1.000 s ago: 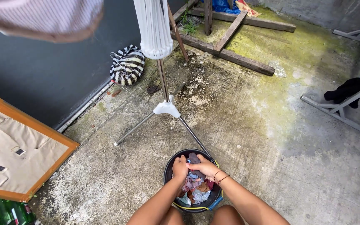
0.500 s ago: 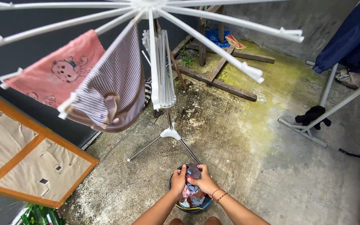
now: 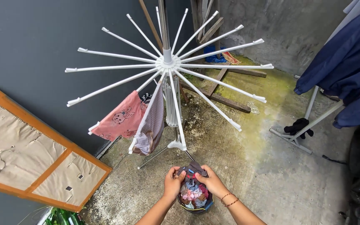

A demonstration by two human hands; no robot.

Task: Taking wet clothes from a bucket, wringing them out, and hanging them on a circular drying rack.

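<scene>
1. The left hand (image 3: 173,181) and the right hand (image 3: 210,180) are both closing their fingers on a small dark cloth (image 3: 192,169).
2. The cloth is sitting just above a bucket (image 3: 194,204) on the concrete floor (image 3: 271,183). The bucket is holding lots of wet, colourful clothes.
3. Right behind the bucket, a white drying rack (image 3: 167,64) is spreading its arms out like spokes.
4. A pink cloth (image 3: 119,118) and a striped cloth (image 3: 151,125) are hanging from the rack, side by side.
</scene>
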